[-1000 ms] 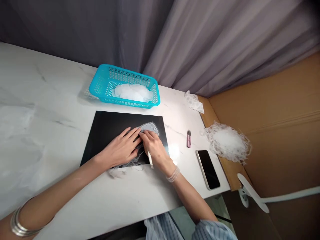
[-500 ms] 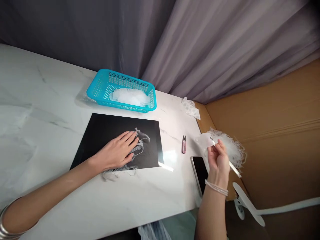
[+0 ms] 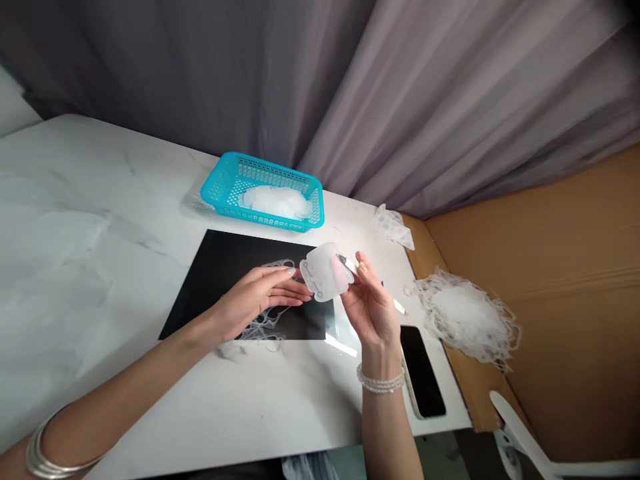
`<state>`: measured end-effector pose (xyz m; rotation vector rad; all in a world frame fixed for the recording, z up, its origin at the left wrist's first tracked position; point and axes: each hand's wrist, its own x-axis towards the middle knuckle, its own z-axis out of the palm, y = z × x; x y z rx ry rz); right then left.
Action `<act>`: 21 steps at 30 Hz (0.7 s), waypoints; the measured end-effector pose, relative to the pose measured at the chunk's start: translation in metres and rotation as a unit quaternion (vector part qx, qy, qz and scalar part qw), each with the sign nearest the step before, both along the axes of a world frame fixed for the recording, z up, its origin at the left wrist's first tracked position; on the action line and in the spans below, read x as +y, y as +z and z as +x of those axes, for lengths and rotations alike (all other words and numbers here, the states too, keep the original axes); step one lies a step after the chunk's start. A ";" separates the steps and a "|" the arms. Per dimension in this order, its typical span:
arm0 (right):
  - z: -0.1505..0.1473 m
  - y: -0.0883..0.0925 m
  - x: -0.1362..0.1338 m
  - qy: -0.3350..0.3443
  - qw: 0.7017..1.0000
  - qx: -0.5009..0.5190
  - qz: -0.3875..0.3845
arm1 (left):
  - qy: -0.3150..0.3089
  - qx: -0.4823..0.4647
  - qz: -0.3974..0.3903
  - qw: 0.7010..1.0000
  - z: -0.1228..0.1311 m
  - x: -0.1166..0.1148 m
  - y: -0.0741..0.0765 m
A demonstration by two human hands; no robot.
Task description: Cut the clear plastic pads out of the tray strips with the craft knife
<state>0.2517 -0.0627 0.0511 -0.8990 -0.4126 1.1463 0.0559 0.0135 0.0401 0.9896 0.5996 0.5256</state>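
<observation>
My right hand (image 3: 373, 303) is closed on a slim white-handled craft knife (image 3: 349, 263), its metal tip pointing up and left. Between the same fingers is a frosted, translucent piece (image 3: 324, 275) with a wavy outline and small cut-outs along its left edge. My left hand (image 3: 265, 293) reaches to that edge with fingers stretched out; whether they touch it is hard to tell. Beneath the left hand, thin translucent offcut strands (image 3: 265, 325) lie on a black mat (image 3: 210, 287) and spill over its front edge.
A blue basket (image 3: 213, 193) holding a pile of translucent pieces (image 3: 277, 200) stands at the back. On the right are a phone (image 3: 424, 373), a heap of stringy offcuts (image 3: 465, 317) and a crumpled perforated sheet (image 3: 395, 227). Cardboard (image 3: 540, 267) walls the right side.
My right hand has come left from beside the offcut heap, bringing the knife and translucent piece over the mat. My left hand has lifted off the strands toward the piece.
</observation>
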 end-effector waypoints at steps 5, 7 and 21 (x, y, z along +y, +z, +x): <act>-0.007 -0.006 0.008 0.000 0.999 0.052 0.001 | 0.051 -0.030 -0.044 0.997 -0.009 -0.005 0.003; -0.009 -0.008 0.008 -0.003 0.999 0.040 -0.003 | 0.066 -0.025 -0.052 0.996 -0.011 -0.005 0.004; -0.013 0.000 -0.011 0.055 0.994 -0.094 0.003 | 0.054 -0.156 -0.353 0.921 -0.017 0.005 -0.011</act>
